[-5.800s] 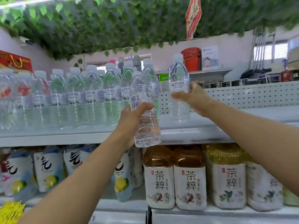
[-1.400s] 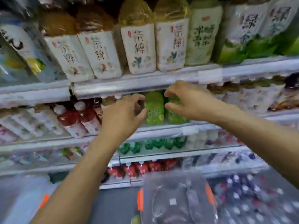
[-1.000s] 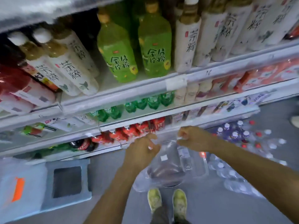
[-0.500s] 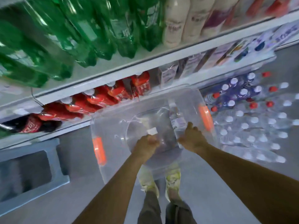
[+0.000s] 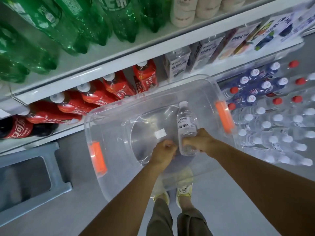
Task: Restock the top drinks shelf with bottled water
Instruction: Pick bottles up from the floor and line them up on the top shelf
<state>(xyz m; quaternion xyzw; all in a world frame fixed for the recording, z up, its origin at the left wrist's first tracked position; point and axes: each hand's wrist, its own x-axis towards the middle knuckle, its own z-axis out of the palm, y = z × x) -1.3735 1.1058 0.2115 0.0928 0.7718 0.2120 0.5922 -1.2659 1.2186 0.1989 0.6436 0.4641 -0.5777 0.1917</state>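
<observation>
Water bottle (image 5: 186,126) lies inside the clear bin (image 5: 109,126), with its cap pointing toward the shelves (image 5: 119,61). Your right hand (image 5: 202,142) is wrapped round its bottom end. Your left hand (image 5: 163,150) is just beside the bottle with its fingers curled up, and you cannot tell if it holds anything. Packs of water (image 5: 272,133) sit on the floor right of the bin.

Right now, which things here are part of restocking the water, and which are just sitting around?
Job: water bottle, right hand gripping it, left hand beside it, clear bin.
Just there: green soda bottles, red tea bottles, drink cartons, grey stool.
</observation>
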